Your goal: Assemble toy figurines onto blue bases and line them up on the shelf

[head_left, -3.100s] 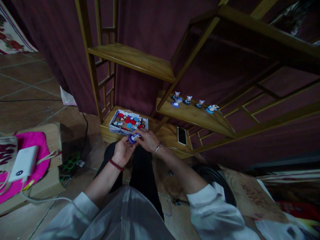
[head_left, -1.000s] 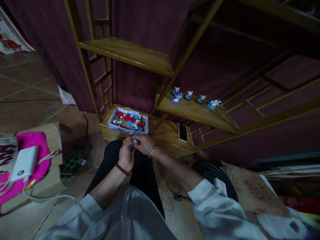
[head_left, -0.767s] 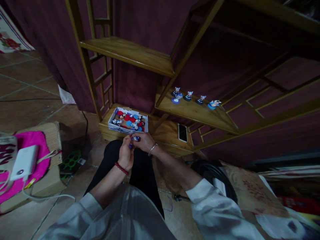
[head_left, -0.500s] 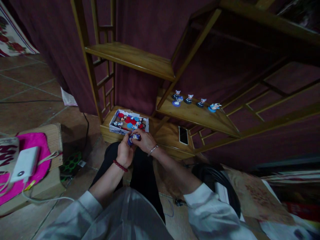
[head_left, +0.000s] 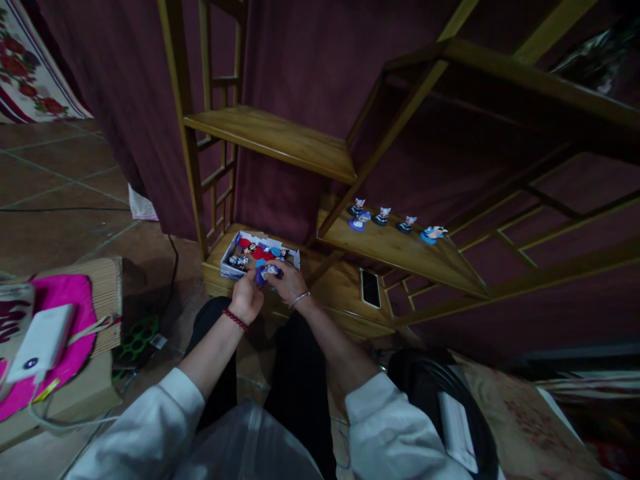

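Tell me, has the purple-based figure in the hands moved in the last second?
Yes. The held purple-based figure has moved up in the view against the box: it showed below the near wall, and now overlaps it.

A dark purple curtain [head_left: 295, 67] hangs behind a brown wooden shelf [head_left: 270, 138]; the floor [head_left: 65, 177] has brown tiles with pale lines between them; a white cloth [head_left: 33, 73] with red flowers shows at the far left; a woven mat [head_left: 109, 290] lies nearer on that side; the light is dim.
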The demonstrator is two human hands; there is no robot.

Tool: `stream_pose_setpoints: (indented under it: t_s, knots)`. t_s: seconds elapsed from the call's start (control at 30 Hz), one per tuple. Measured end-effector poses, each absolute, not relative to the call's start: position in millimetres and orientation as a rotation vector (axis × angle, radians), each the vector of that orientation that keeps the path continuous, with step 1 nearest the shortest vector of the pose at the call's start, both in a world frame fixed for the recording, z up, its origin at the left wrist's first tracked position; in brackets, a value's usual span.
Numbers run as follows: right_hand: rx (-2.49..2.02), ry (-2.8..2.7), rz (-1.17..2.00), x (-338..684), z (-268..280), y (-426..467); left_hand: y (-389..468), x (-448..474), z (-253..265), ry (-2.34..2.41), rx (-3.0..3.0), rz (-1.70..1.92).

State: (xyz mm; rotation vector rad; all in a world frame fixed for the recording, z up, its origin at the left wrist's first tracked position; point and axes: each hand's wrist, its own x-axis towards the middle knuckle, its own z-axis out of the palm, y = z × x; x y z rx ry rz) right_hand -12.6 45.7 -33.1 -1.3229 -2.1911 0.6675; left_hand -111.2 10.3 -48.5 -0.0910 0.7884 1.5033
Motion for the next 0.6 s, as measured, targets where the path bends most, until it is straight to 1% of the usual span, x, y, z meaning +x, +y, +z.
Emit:
stream_pose_setpoints:
  t_s: [0.3, 0.6]
  knots:
    - [-1.444, -1.929, 0.734, -15, -59, 85, 55, -130, -68, 0.701, 0.003, 1.335]
    - [-1.338, -1.787, 0.892, -26, -96, 107, 83, -137, -96, 0.667, -0.084, 1.389]
